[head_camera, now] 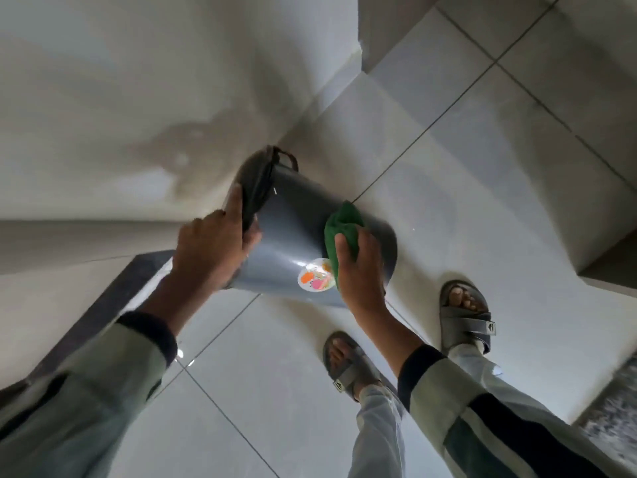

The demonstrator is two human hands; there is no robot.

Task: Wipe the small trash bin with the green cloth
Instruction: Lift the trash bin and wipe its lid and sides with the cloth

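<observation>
Pale glossy floor tiles [482, 174] with thin dark grout lines fill the frame from centre out to three o'clock. A stained, blotchy white wall [120, 98] spans nine to twelve o'clock. A dark stone threshold strip [103, 305] runs toward eight o'clock. Two grey strapped sandals sit at five o'clock: one [465, 315] farther out, the other [348, 365] nearer centre, below pale trouser legs [379, 432].

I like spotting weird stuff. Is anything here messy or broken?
Yes: the wall behind the bin has a big blotchy stain, darker than the paint around it. The bin looks whole; it is tipped only because hands hold it.
</observation>
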